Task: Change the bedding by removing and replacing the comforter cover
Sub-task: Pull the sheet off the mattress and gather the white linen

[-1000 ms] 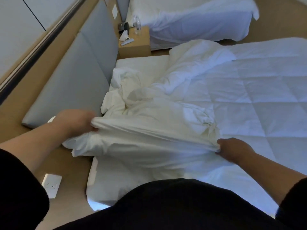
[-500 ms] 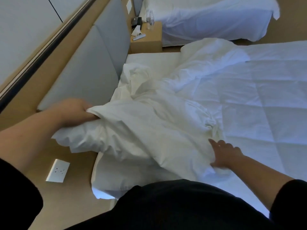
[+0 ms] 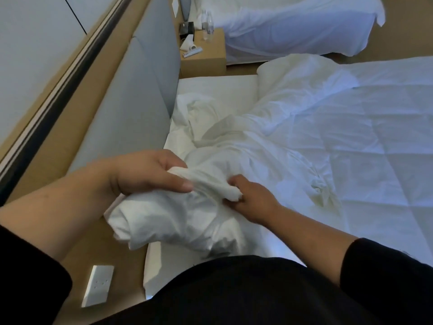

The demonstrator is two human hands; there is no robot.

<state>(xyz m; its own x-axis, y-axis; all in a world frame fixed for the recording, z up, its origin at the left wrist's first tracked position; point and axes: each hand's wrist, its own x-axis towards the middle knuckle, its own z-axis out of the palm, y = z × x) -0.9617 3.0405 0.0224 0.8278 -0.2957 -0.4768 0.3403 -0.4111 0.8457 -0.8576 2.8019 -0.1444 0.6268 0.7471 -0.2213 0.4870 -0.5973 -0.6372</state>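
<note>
The left hand (image 3: 150, 174) grips a bunched fold of the white comforter cover (image 3: 187, 221), thumb laid across it, and the right hand (image 3: 250, 198) pinches the same bunch just beside it. The cover trails onto the quilted comforter (image 3: 363, 160) spread over the bed. A grey headboard (image 3: 140, 95) stands left; a wooden nightstand (image 3: 206, 59) holds bottles beyond

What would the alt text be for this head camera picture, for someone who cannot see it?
Seen from above, a person's left hand and right hand grip a bunched white comforter cover at the near corner of a bed. The quilted comforter lies spread to the right, a grey headboard to the left, a nightstand and second bed beyond.
</note>
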